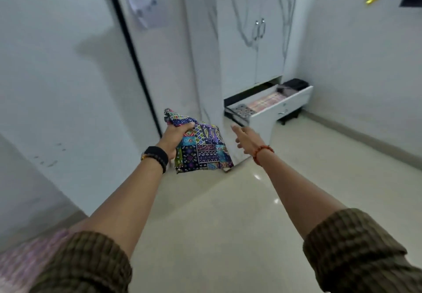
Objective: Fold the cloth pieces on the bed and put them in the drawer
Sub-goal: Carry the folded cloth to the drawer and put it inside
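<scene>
My left hand [174,138] grips a folded cloth with a colourful patchwork print [203,148], held out in front of me above the floor. My right hand [247,139] is stretched forward beside it, fingers apart and holding nothing. Ahead and to the right, the white drawer [280,107] at the foot of a white cupboard stands pulled out. Inside it lie a pink checked folded cloth [266,102] and a dark patterned one [243,110]. The drawer is still well beyond both hands.
The cupboard's two doors [255,41] above the drawer are closed. A black object [294,85] sits behind the drawer near the right wall. A glossy cream floor [228,212] stretches ahead, with a white wall and a dark door edge [132,50] at left.
</scene>
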